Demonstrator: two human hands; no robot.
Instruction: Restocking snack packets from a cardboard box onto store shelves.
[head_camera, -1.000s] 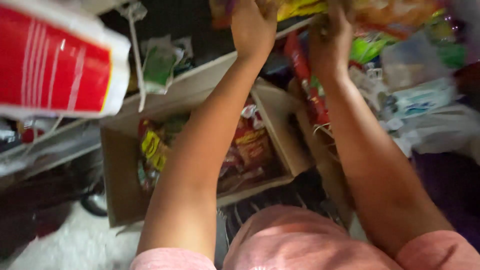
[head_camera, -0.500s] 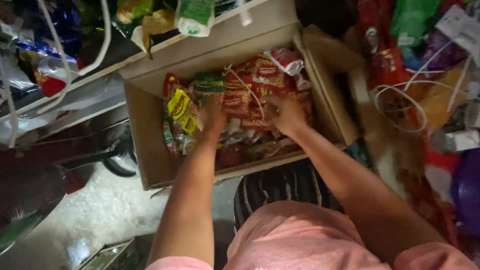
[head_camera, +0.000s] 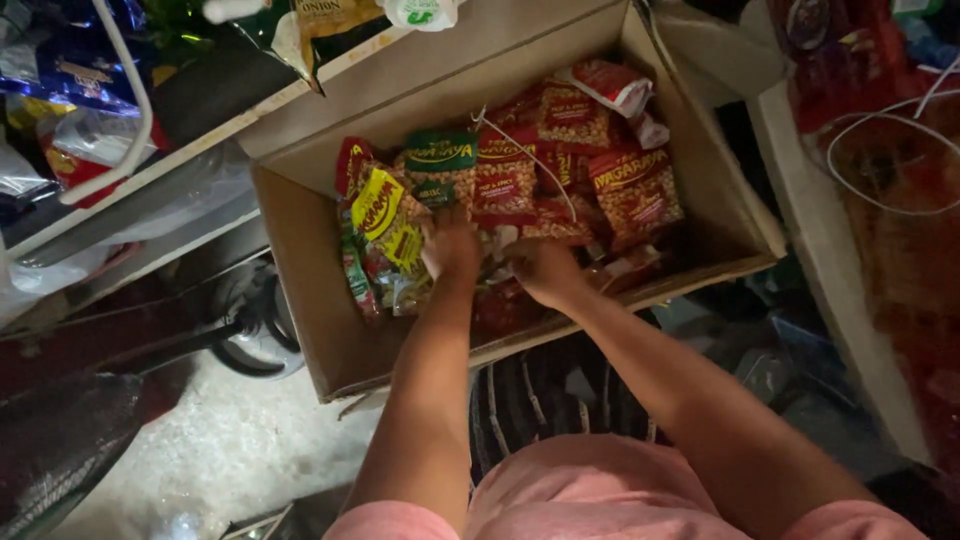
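Head view: both hands now down in cardboard box (head_camera: 300, 250); left hand (head_camera: 450, 248), right hand (head_camera: 540, 270) among snack packets (head_camera: 560, 170), grip hidden, can't tell

The cardboard box (head_camera: 300, 300) is open from above; snack packets (head_camera: 560, 170) crowd its floor, its walls hemming every side.

An open cardboard box (head_camera: 300, 270) carries the goods, with its flaps folded outward. It rests on a dark wire crate (head_camera: 540, 400), which stands on a pale concrete floor (head_camera: 220, 450). Inside the box lie red packets of peanuts (head_camera: 635, 190), a green-topped packet (head_camera: 440, 160) and a yellow packet (head_camera: 378, 205), piled loosely against each other across the bottom.
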